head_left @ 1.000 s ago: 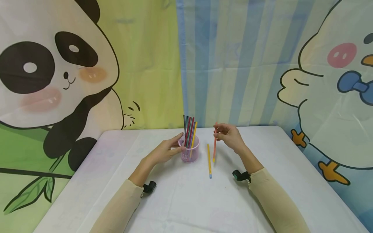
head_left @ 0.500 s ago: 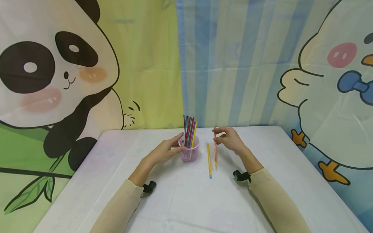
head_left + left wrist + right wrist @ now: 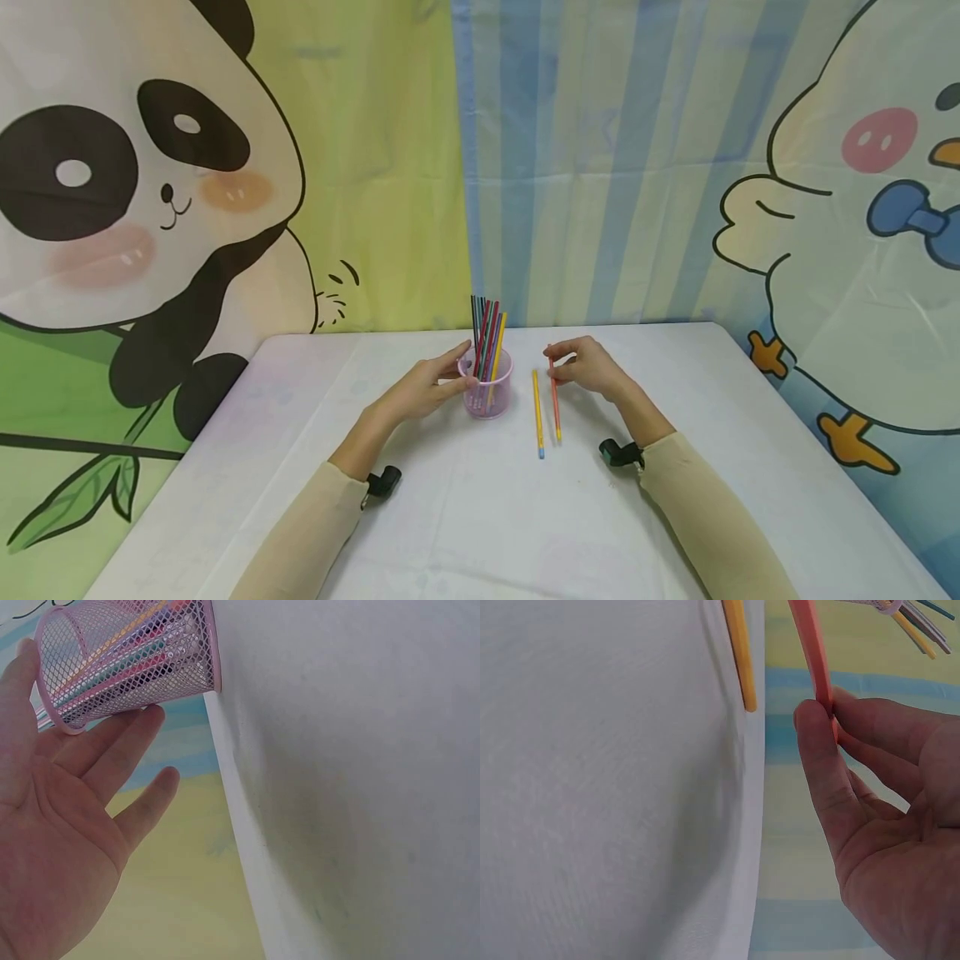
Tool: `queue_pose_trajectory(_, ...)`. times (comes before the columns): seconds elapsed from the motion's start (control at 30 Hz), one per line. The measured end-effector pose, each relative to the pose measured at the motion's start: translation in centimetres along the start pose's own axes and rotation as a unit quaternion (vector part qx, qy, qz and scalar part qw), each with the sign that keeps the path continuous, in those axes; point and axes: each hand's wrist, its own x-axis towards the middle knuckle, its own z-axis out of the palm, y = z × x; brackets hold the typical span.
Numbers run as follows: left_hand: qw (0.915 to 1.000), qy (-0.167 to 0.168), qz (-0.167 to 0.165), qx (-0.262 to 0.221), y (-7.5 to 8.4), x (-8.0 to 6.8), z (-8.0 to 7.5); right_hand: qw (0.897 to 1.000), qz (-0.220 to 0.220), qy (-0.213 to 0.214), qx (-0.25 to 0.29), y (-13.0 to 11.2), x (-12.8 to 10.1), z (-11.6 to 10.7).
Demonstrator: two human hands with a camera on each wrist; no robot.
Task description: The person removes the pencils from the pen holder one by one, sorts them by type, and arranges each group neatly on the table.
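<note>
A pink mesh pen cup [image 3: 497, 406] stands on the white table with several coloured pencils [image 3: 487, 337] upright in it. My left hand [image 3: 420, 390] holds the cup at its left side; in the left wrist view the thumb is at the rim of the mesh cup [image 3: 150, 671] and fingertips touch its far side. My right hand [image 3: 588, 367] pinches an orange-red pencil [image 3: 556, 408] near its far end, between thumb and fingers. The pencil slants down toward me, its yellow-banded end lowest. Just left of it lies a yellow pencil [image 3: 537, 412] with a blue end.
A white cloth covers the table [image 3: 480, 517]. Behind its far edge hangs a printed curtain [image 3: 585, 167], with a panda on the left and a white bird on the right. Dark wrist cameras [image 3: 619, 452] sit at both sleeves.
My right hand has come slightly lower and nearer, and the orange-red pencil's lower end has moved toward me, alongside the yellow pencil. The left hand and cup stay in place.
</note>
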Motion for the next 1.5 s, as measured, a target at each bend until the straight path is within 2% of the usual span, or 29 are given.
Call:
queue_pose_trajectory(0.47,1.0000,0.002,-0.004,-0.004,0.0,0.1,0.0,1.000,0.001,-0.009,-0.014,0.4,0.0,0.6)
queue_pose_trajectory(0.8,1.0000,0.003,0.005,0.001,-0.1,0.2,0.0,0.997,0.038,-0.032,-0.054,0.7,0.2,0.9)
queue_pose_trajectory(1.03,1.0000,0.005,0.008,0.003,-0.2,0.2,0.1,0.995,0.041,-0.039,-0.082,0.6,0.3,1.0)
queue_pose_trajectory(1.5,0.9999,0.005,0.010,-0.006,-0.2,0.1,0.0,0.993,0.064,-0.040,-0.089,0.6,0.2,1.1)
